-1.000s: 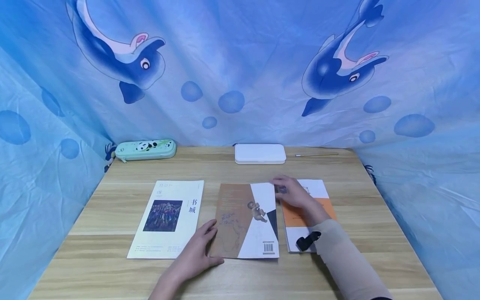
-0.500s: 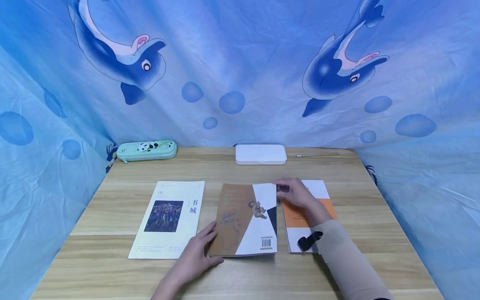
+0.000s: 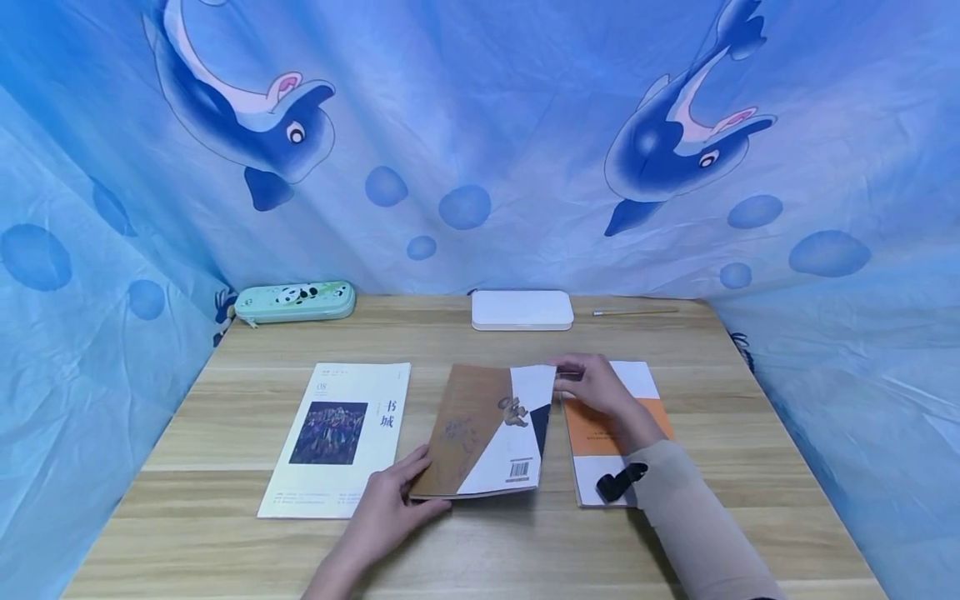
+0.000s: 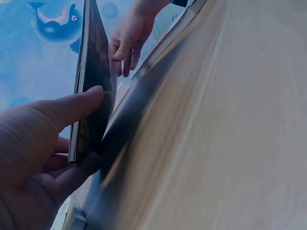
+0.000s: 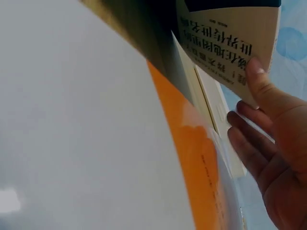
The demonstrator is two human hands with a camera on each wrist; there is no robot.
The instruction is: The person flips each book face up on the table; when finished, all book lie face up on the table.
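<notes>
A thin book (image 3: pixel 480 433) with a brown and white back cover and a barcode is held tilted over the middle of the table, its near edge raised. My left hand (image 3: pixel 386 504) grips its near left corner; in the left wrist view the thumb and fingers lie on opposite sides of the book (image 4: pixel 93 72). At the far right corner, my right hand (image 3: pixel 592 385) pinches the cover. The right wrist view has that thumb pressed on the printed side of the book (image 5: pixel 223 45), fingers behind. Under my right forearm lies a white and orange book (image 3: pixel 588 425).
A white magazine (image 3: pixel 378 383) with a dark picture lies left of the held book. Along the back are a green panda pencil case (image 3: pixel 296 302), a white flat case (image 3: pixel 521 310) and a thin stick (image 3: pixel 635 312). A blue dolphin curtain (image 3: pixel 465 100) surrounds the table.
The brown and white book has risen off the table and tilted, its near edge lifting and shifting left. Both hands have stayed at its corners, the right one moving slightly.
</notes>
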